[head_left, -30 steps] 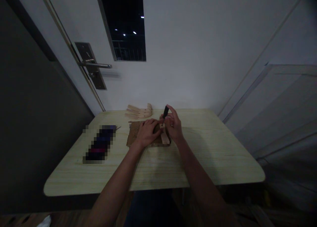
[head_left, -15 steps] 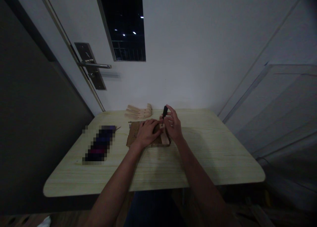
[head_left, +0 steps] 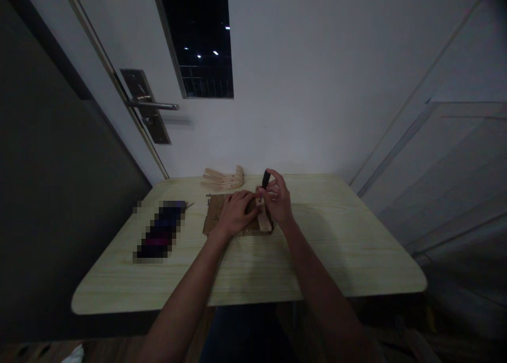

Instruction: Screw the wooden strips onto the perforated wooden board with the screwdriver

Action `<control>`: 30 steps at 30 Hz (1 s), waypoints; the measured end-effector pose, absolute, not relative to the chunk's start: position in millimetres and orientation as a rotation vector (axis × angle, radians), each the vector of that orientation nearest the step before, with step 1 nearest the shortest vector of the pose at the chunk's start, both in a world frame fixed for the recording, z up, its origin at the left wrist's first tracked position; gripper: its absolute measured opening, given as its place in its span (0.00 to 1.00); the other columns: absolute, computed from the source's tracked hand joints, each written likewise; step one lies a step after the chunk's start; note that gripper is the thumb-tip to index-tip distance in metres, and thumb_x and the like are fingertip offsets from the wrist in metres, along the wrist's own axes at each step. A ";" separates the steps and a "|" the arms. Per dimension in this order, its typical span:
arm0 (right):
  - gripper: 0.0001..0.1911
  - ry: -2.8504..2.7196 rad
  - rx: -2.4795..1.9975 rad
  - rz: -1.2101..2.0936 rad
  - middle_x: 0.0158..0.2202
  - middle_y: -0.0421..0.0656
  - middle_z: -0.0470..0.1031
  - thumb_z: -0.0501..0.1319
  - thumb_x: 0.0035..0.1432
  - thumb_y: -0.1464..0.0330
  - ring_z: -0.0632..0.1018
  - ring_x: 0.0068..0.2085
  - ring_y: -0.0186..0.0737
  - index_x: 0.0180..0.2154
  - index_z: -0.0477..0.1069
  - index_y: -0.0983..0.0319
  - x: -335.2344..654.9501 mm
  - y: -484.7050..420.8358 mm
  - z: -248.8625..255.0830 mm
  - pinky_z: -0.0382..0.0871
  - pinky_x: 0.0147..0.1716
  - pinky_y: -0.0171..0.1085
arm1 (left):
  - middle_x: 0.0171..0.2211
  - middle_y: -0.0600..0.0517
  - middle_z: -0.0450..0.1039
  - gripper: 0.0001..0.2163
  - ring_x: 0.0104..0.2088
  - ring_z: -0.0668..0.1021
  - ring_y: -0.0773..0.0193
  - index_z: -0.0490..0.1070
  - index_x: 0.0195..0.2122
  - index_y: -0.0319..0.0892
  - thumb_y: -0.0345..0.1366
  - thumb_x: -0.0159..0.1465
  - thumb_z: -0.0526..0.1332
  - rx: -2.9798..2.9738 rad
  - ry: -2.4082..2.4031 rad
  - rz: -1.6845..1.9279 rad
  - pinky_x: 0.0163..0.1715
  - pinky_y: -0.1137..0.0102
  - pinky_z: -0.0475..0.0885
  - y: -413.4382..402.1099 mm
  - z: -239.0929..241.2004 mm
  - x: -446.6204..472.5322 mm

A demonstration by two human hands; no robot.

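My right hand [head_left: 279, 198] is closed on a screwdriver with a black handle [head_left: 266, 178], held nearly upright and leaning slightly right. Its lower end is over the far part of a pale wooden piece [head_left: 263, 220]. That piece lies on the right side of a brown cardboard sheet [head_left: 213, 215], which has small holes or dark dots in it. My left hand [head_left: 238, 210] lies flat across the cardboard, fingers stretched out, thumb against the wooden piece. The exact contact of the screwdriver's tip is too small to make out.
Several curved wooden pieces [head_left: 224, 179] lie together at the table's back edge. Small screws [head_left: 208, 196] sit by the cardboard's far left corner. At the left is a blurred-out dark object [head_left: 160, 231] with a thin stick-like thing [head_left: 189, 205] beside it. A door [head_left: 277, 114] stands behind the table.
The screwdriver's handle and my right hand's fingers have shifted very slightly. My left hand, the cardboard and the wooden piece stay where they were; the whole view has moved a little.
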State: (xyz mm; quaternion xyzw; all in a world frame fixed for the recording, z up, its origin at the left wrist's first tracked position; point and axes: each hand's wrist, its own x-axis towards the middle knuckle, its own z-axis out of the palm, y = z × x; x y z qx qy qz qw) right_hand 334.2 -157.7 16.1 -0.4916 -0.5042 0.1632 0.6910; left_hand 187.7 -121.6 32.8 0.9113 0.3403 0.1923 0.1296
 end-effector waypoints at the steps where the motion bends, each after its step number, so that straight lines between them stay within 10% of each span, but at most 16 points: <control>1: 0.28 -1.131 -1.109 0.361 0.36 0.39 0.71 0.65 0.54 0.61 0.77 0.30 0.33 0.56 0.64 0.52 334.2 -158.6 16.6 0.73 0.24 0.30 | 0.54 0.48 0.71 0.17 0.55 0.71 0.52 0.68 0.54 0.45 0.44 0.66 0.56 2.648 0.991 0.558 0.55 0.55 0.62 -121.8 33.0 187.8; 8: 0.27 -1.261 -1.002 0.437 0.45 0.45 0.75 0.58 0.61 0.59 0.80 0.36 0.35 0.60 0.58 0.52 336.3 -165.2 16.6 0.77 0.37 0.37 | 0.53 0.49 0.72 0.17 0.55 0.71 0.52 0.68 0.55 0.47 0.44 0.67 0.56 2.645 0.971 0.595 0.55 0.54 0.62 -121.6 31.8 187.9; 30: 0.29 -1.227 -1.075 0.386 0.35 0.40 0.69 0.60 0.60 0.59 0.76 0.31 0.33 0.61 0.59 0.53 336.6 -160.7 15.0 0.75 0.30 0.34 | 0.53 0.48 0.71 0.17 0.54 0.70 0.52 0.68 0.53 0.46 0.45 0.67 0.55 2.667 0.977 0.571 0.54 0.56 0.62 -120.7 30.7 187.2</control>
